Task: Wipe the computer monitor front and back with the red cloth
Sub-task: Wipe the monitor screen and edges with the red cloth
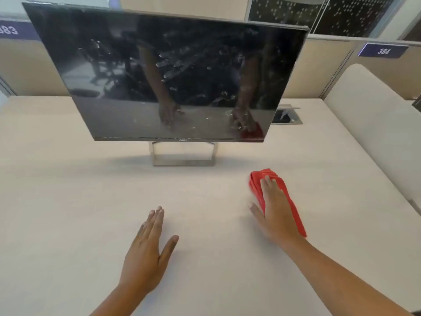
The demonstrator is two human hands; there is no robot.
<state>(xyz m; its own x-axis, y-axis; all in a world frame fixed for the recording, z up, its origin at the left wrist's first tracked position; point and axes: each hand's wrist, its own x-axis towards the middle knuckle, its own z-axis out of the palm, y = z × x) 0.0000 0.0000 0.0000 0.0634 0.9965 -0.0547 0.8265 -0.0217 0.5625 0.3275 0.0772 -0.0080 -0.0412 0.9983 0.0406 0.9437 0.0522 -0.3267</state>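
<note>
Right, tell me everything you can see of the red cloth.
The red cloth is soft fabric, bunched into creased folds, lying on the pale table in front and right of the monitor stand. It runs as a crumpled strip from a rounded wad at its far end back toward the wrist. The right hand rests flat on it, fingers straight, covering its middle. Its reflection shows red in the lower right corner of the screen.

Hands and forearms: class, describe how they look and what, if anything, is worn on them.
The left hand and right hand are bare, the forearms too, down to the frame edge: no sleeve, glove, watch or bracelet shows.
</note>
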